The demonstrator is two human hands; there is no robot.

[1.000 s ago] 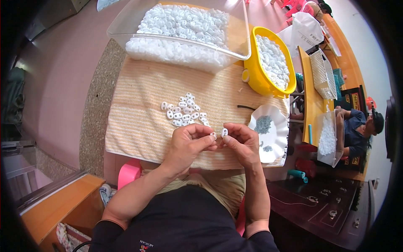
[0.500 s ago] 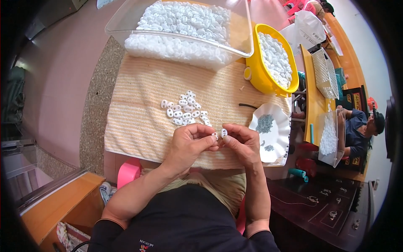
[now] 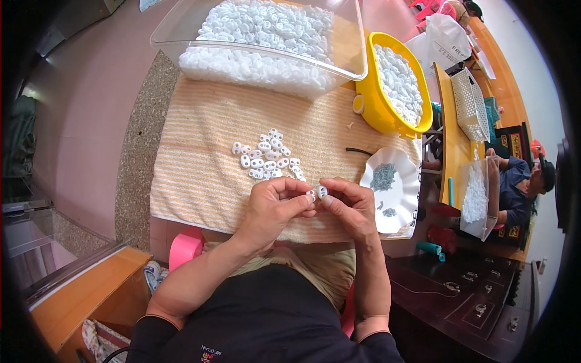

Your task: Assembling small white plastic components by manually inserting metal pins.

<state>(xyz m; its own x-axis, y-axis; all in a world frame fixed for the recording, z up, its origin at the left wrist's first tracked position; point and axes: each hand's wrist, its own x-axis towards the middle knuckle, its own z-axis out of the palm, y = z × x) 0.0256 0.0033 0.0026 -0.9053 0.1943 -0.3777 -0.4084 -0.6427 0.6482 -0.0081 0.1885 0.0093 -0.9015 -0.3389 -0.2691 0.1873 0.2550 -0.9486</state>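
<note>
My left hand [image 3: 279, 202] pinches a small white plastic piece with holes [image 3: 311, 194] between thumb and fingertips. Close beside it, my right hand [image 3: 350, 204] grips a white oval plastic piece with two holes [image 3: 322, 191], held upright. The two pieces are nearly touching; whether they meet is too small to tell. Just beyond my left hand, a loose pile of similar white two-holed pieces [image 3: 264, 158] lies on the striped towel [image 3: 200, 157]. To the right of my right hand rests a white scalloped plate [image 3: 407, 209] bearing small grey parts [image 3: 383, 176], heaped in two clusters.
A large clear bin [image 3: 348, 71] full of white pieces stands at the back. Beside it sits a yellow tub [image 3: 375, 115] of more pieces. A black thin tool [image 3: 358, 151] lies near the plate. At far right, another person [image 3: 521, 187] sits by a clear box [image 3: 484, 225].
The oval piece in my right hand has turned slightly, so its holes show differently. Both hands stay in nearly the same place.
</note>
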